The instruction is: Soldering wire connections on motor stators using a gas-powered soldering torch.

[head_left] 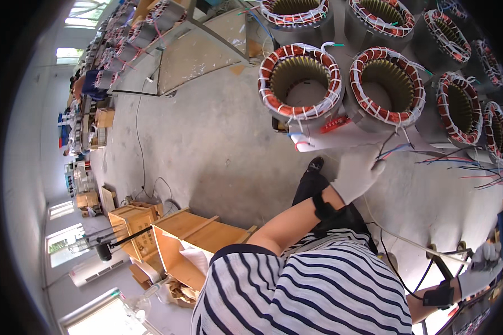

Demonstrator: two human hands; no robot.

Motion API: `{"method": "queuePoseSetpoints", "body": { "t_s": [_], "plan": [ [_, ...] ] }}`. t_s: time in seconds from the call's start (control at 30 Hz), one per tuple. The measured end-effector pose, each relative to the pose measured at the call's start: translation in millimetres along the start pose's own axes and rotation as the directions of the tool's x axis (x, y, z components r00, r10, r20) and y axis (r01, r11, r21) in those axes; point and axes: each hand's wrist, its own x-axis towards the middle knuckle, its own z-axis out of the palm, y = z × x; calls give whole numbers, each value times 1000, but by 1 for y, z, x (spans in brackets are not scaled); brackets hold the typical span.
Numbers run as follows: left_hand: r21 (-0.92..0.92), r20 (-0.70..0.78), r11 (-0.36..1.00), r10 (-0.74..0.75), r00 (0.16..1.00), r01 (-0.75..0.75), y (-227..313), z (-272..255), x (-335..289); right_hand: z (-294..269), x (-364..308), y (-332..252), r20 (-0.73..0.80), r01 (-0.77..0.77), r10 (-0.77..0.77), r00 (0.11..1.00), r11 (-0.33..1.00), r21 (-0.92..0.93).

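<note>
Left hand: my gloved left hand (356, 174) closes thumb and fingertips on red and blue leads (395, 149).
Leads: between my fingertips, just below the near rim of the stator (401, 84).
Stator: upright, just beyond my fingers; a second stator (300, 64) stands beside it, left.
Right hand: my gloved right hand (482, 272), well apart, lower right; whether it grips anything, I cannot tell.

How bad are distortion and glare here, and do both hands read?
Head view: dark vignette all round the rim, left wall bowed; lower-left window blown out; left hand outlined clearly; right hand less distinct near the right rim.
</note>
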Motion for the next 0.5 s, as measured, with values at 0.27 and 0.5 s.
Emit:
{"method": "queuePoseSetpoints", "body": {
  "t_s": [0.27, 0.5],
  "plan": [
    [-390, 374, 909, 8, 928, 149, 72, -69, -47, 52, -31, 51, 74, 56, -42, 996, 979, -194],
    [-536, 321, 844, 234, 918, -28, 137, -88, -40, 125, -113, 55, 431, -299, 252, 866, 953, 43]
  ]
}}
